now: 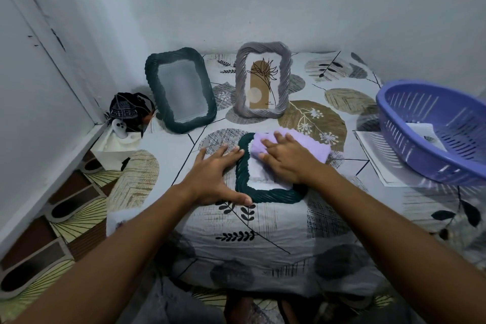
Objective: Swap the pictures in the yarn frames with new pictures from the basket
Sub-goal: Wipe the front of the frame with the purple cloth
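Both hands lie flat, apart from each other: the left hand (215, 176), fingers spread, braces the left edge of the dark green yarn frame (265, 196) lying near on the bed (263, 234), while the right hand (282, 159) presses a lilac cloth (310, 146) onto its glass. Wiping probably goes best with light strokes and the frame held steady. Farther back stand a second green frame (181, 89) and a grey frame (263, 81). At right, the purple basket (431, 137) holds a picture (423, 134).

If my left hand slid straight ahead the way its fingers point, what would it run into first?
Probably the grey yarn frame standing upright further back; the left hand points up-right across the patterned cloth, along the flat dark green frame. Depth is uncertain.
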